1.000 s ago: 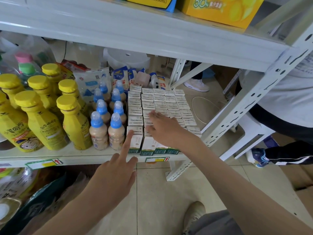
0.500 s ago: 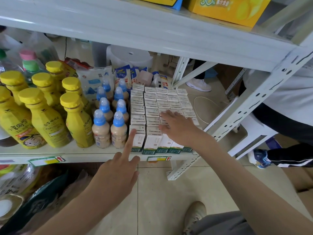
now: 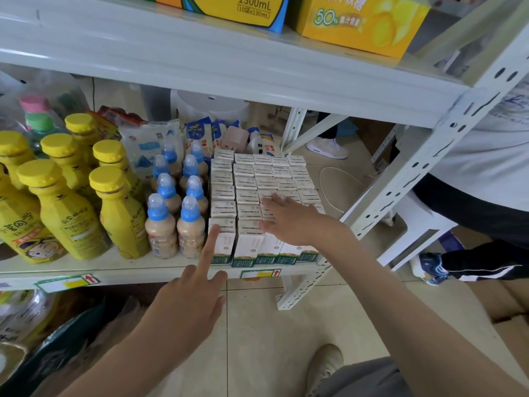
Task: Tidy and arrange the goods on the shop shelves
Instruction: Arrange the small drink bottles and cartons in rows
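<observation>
My right hand [image 3: 294,222] had barely shifted, lying flat with fingers spread on the small white-and-green milk cartons [image 3: 249,179], my left hand [image 3: 189,305] kept one straight forefinger against the front-left carton, so I judged the block on the white metal shelf [image 3: 143,267] nearly squared.

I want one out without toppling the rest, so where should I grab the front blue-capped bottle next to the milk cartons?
Take the bottle by its narrow neck under the blue cap, from front and above; its twin and the milk cartons crowd both sides.
</observation>
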A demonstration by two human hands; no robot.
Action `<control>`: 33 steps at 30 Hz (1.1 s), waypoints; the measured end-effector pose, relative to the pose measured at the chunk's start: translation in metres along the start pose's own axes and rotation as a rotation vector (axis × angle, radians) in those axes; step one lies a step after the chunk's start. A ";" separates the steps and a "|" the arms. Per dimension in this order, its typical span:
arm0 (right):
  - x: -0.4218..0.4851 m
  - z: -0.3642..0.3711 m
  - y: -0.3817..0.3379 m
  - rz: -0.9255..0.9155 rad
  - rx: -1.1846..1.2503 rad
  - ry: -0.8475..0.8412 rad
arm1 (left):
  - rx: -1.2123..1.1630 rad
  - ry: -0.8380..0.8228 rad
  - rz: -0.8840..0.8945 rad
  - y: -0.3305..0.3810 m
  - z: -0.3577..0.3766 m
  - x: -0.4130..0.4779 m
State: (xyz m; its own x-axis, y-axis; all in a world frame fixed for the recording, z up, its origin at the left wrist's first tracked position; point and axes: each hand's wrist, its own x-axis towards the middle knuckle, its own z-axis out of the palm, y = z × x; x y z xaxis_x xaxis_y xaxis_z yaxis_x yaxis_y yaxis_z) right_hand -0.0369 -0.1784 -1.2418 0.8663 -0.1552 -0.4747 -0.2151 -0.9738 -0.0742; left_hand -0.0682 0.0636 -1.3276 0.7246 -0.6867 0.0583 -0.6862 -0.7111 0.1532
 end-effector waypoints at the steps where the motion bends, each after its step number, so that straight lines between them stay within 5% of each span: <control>1: 0.000 -0.001 -0.001 0.002 -0.003 -0.009 | -0.002 0.001 -0.003 0.000 0.000 0.000; 33: 0.001 0.010 0.018 0.203 -0.053 0.077 | 0.019 0.032 0.023 0.000 0.002 0.001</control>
State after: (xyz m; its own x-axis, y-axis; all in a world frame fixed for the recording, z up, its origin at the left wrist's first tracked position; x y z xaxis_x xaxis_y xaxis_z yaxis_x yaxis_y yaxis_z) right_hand -0.0443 -0.1950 -1.2523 0.8398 -0.3597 -0.4066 -0.3666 -0.9282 0.0637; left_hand -0.0677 0.0632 -1.3297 0.7104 -0.6977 0.0929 -0.7033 -0.6985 0.1323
